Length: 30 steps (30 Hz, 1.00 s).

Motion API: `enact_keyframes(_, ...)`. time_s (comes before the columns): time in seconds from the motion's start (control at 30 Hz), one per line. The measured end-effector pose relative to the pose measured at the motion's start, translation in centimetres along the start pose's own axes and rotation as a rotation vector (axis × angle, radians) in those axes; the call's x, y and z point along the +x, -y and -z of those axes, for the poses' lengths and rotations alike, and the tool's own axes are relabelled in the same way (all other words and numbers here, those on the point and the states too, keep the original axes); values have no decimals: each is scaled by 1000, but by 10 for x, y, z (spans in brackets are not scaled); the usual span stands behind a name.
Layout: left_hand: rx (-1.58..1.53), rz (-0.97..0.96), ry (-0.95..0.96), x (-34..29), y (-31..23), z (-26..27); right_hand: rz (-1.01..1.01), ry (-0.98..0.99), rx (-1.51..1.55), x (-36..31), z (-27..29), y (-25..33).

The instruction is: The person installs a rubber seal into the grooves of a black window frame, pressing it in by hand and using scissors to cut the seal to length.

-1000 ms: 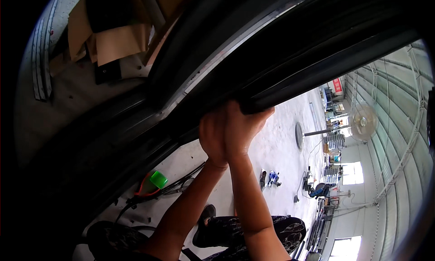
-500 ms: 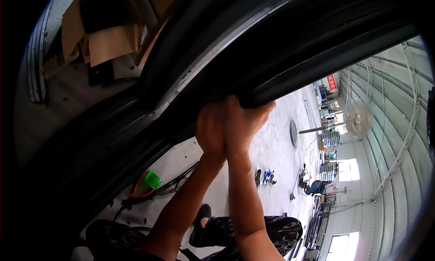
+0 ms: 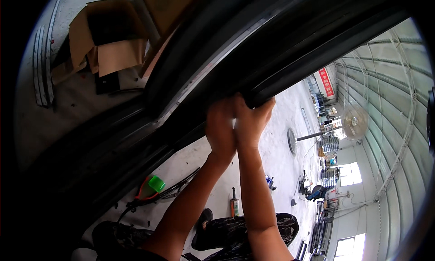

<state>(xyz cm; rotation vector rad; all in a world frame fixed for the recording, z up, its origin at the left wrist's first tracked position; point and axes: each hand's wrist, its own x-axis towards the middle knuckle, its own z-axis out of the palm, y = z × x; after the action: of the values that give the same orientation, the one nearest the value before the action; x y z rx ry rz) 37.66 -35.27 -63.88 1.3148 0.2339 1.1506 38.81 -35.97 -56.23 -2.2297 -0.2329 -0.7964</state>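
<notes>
Dark, glossy black frame bars [image 3: 290, 75] slant across the upper part of the head view, with a pale strip along one inner edge. Both of my arms reach up to the lower edge of this frame, side by side. My right hand [image 3: 250, 125] is closed at the end of one black bar, its thumb out to the right along the bar's edge. Close against it, my left hand [image 3: 221, 129] touches the frame's underside; its fingers are blurred and partly lost in shadow. Whether anything small lies between the hands cannot be seen.
An open cardboard box [image 3: 120, 57] is at the upper left, near long metal strips [image 3: 41, 70]. A green object [image 3: 156, 184], dark cables and an orange tube with a nozzle [image 3: 234, 205] lie on the floor below. A standing fan [image 3: 355, 121] is farther right.
Both hands have shifted slightly right in the picture, staying at the frame. The view has moved a little, and the orange tube now shows between my forearms.
</notes>
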Motion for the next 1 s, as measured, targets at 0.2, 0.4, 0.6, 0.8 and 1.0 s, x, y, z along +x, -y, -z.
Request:
enact_keyframes(0.2, 41, -118, -17, 9, 0, 11, 10, -18, -28, 3, -13, -1)
enact_keyframes(0.4, 205, -90, 48, 6, -16, -1, -66, 21, -50, 10, 3, 4)
enact_keyframes(0.6, -534, 406, 71, 22, 13, -6, 12, 16, -82, 13, 2, 7)
enact_keyframes(0.8, -19, -69, 128, 25, 2, -2, 102, -93, -20, 19, 4, 8)
enact_keyframes(1.0, 226, -327, 125, 26, -7, 8, 41, -55, -5, 20, 11, 17)
